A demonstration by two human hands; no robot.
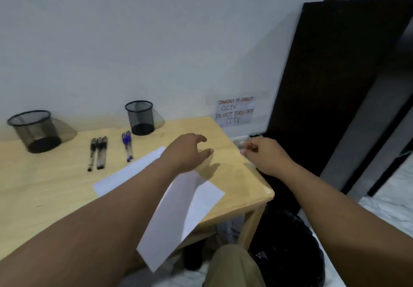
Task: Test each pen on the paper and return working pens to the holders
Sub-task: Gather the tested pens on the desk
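Observation:
Two black mesh pen holders stand at the back of the wooden table [245,181]: the left holder [33,130] and the right holder [140,118]. Both look empty. Three black pens [98,152] lie side by side between them, and two blue pens [127,147] lie just in front of the right holder. A white sheet of paper [178,208] lies slanted, its near corner hanging over the table's front edge. My left hand [190,152] hovers above the paper's far end with relaxed fingers, holding nothing. My right hand [263,154] is at the table's right edge, fingers curled, nothing visible in them.
A taped note about CCTV [234,111] is on the white wall behind the table's right corner. A dark door [335,85] stands to the right. A black bin with a bag [290,253] sits on the floor beside the table leg.

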